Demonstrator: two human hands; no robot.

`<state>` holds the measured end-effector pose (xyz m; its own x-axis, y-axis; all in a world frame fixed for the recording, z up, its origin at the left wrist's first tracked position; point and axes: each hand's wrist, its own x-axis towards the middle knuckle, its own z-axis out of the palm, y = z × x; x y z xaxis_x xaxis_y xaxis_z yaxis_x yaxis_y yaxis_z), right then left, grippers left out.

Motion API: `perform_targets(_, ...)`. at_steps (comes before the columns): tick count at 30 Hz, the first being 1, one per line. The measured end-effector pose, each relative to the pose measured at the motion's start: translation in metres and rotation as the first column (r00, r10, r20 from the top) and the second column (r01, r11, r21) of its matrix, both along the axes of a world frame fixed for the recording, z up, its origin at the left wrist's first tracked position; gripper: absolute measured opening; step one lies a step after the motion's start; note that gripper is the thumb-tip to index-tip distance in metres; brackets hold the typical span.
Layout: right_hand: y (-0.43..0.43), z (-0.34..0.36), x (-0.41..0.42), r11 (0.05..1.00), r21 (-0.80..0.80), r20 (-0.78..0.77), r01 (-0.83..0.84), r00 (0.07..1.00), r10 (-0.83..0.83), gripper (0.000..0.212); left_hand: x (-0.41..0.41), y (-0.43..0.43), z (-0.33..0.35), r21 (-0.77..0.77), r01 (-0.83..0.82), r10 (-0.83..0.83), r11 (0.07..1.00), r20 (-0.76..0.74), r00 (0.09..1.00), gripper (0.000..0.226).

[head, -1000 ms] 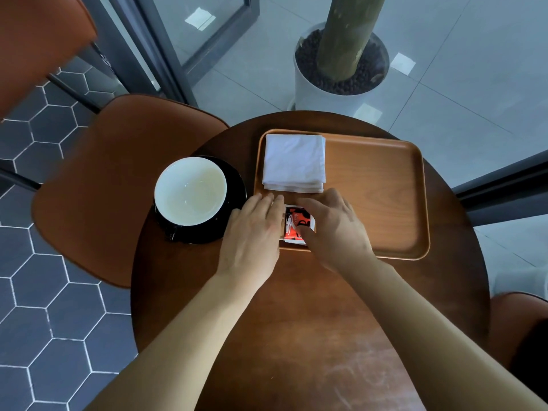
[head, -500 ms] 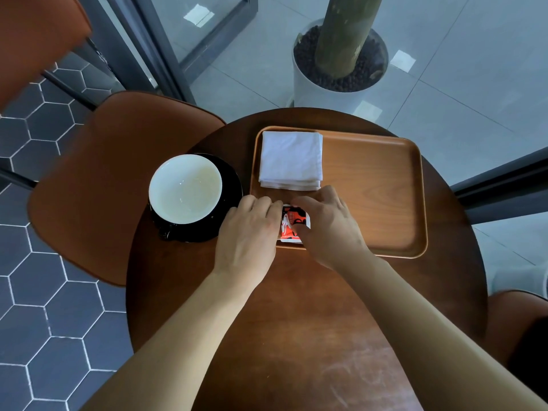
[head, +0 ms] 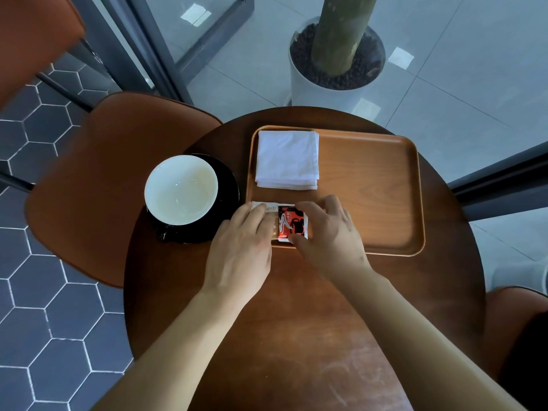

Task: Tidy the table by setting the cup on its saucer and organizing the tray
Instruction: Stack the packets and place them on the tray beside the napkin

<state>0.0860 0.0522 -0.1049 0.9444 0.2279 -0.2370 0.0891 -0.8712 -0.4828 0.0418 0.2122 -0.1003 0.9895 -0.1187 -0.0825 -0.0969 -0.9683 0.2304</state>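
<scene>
White cup [head: 181, 189] upright on black saucer [head: 229, 188], just left of wooden tray [head: 370, 188], folded white napkin [head: 287, 158] in tray's far-left corner, red sachet [head: 293, 223] flat at near-left corner.

**Both hands in, side by side**

Reaches forward, bare to the elbow. Lays the left hand [head: 240, 247] flat, fingers straight and together. Curls the right hand [head: 329, 235] just beside it, pinching a sachet [head: 292, 222] between thumb and fingers.

Left grip [head: 240, 247]: drawn back toward 6 o'clock, baring a pale packet [head: 267, 206] at its fingertips.
Right grip [head: 329, 238]: forefinger off the red packet [head: 292, 223] face, now on its 12 o'clock edge; thumb at 6.
</scene>
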Motion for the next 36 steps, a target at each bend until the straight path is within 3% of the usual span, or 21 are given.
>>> perform_targets(15,0.006,-0.001,0.0,0.999,0.036,0.003,0.041,0.999,-0.041,0.05,-0.001,-0.001,0.005,0.045,0.001,0.003,0.999,-0.085,0.996,0.041)
perform_targets(20,0.003,0.0,-0.003,0.996,0.055,0.013,0.07,0.997,-0.071,0.058,-0.006,-0.003,0.004,0.01,-0.028,0.029,1.0,-0.046,0.999,0.036)
perform_targets(36,0.003,-0.002,-0.002,0.997,0.032,-0.004,0.064,0.998,-0.064,0.05,-0.012,-0.001,0.002,0.021,-0.006,0.006,1.0,-0.019,1.0,0.036)
